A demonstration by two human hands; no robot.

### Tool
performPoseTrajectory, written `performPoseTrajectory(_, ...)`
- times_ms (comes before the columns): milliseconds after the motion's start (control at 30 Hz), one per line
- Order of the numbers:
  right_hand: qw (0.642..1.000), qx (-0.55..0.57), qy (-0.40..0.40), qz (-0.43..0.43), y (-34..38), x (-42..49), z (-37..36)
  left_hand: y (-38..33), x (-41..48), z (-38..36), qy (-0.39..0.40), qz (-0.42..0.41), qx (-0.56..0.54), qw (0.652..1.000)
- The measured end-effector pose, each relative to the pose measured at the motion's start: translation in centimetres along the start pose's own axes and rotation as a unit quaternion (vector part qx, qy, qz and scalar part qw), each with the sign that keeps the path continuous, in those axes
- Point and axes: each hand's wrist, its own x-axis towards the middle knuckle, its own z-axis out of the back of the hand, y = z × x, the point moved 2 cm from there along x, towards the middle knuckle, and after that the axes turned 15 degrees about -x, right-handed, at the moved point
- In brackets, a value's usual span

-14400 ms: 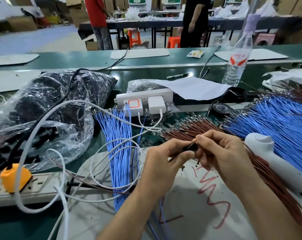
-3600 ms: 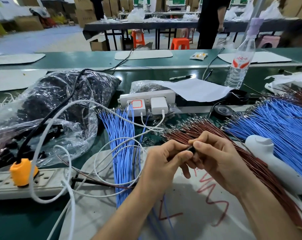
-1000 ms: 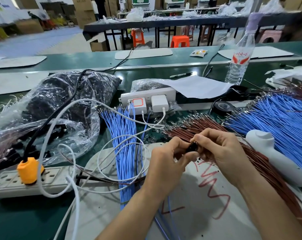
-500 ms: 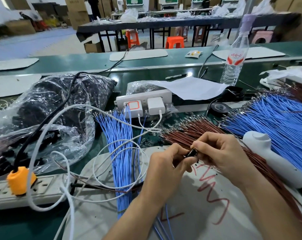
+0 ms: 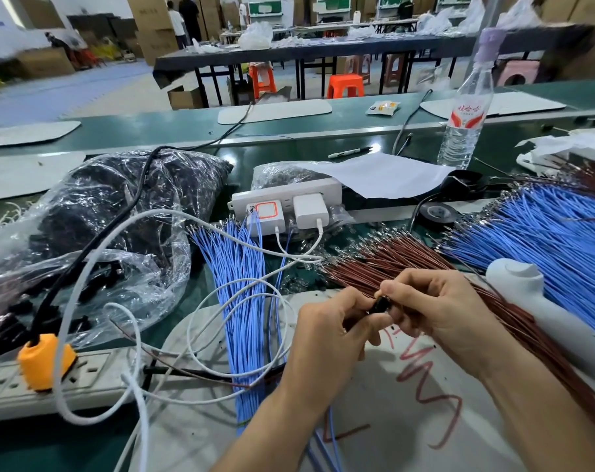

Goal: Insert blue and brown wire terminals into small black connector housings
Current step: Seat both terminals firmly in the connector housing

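A small black connector housing (image 5: 381,305) sits between my two hands above a white mat (image 5: 408,420). My left hand (image 5: 326,338) pinches it from the left. My right hand (image 5: 436,315) pinches it from the right, fingers curled over it. Blue wires hang down below my left wrist. A bundle of brown wires (image 5: 391,264) lies just behind my hands and runs under my right arm. One bundle of blue wires (image 5: 241,287) lies to the left, a larger blue bundle (image 5: 541,240) to the right. Whether a wire terminal is in the housing is hidden.
A clear bag of black housings (image 5: 112,216) fills the left. A power strip with an orange plug (image 5: 44,361) and loops of white cable (image 5: 146,301) lie at near left. A white strip with chargers (image 5: 286,202), paper, tape, a water bottle (image 5: 463,107) and a white tool (image 5: 541,311) surround the mat.
Both hands stay pinched on the black housing, with only small shifts of the fingers. The camera view has tilted up slightly.
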Motion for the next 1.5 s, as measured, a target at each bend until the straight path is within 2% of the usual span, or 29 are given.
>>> performPoseTrajectory(133, 0.999, -0.009, -0.016, 0.028, 0.2, 0.0, -0.3, -0.3, 0.2, 0.0, -0.021, 0.001, -0.022, 1.0)
performPoseTrajectory(267, 0.996, 0.025, -0.04, 0.076, 0.4, -0.1, -0.7, -0.7, 0.1, -0.2, -0.06, -0.043, -0.027, 0.997)
performPoseTrajectory(367, 0.994, 0.001, -0.047, 0.099, 0.6, -0.3, -0.9, -0.5, 0.2, 0.0, -0.072, -0.05, -0.024, 0.996)
performPoseTrajectory(567, 0.991, -0.002, -0.062, 0.117, 0.3, -0.2, -1.0, -0.5, 0.3, -0.1, -0.075, -0.052, -0.061, 0.994)
performPoseTrajectory(833, 0.988, -0.007, -0.103, 0.118, 0.5, -0.3, -0.6, -0.3, 0.2, 0.1, -0.079, -0.051, -0.04, 0.995)
performPoseTrajectory(1067, 0.979, -0.085, -0.106, 0.149, 0.6, -0.3, -1.0, -0.2, 0.4, 0.0, -0.06, -0.042, -0.012, 0.997)
performPoseTrajectory(1333, 0.987, -0.065, -0.081, 0.122, 0.0, -0.1, -0.6, -0.2, 0.3, 0.0, -0.052, -0.034, -0.03, 0.998)
performPoseTrajectory(1500, 0.997, 0.032, -0.049, 0.054, -0.3, 0.1, -0.5, -0.3, 0.3, -0.2, -0.039, -0.024, -0.079, 0.996)
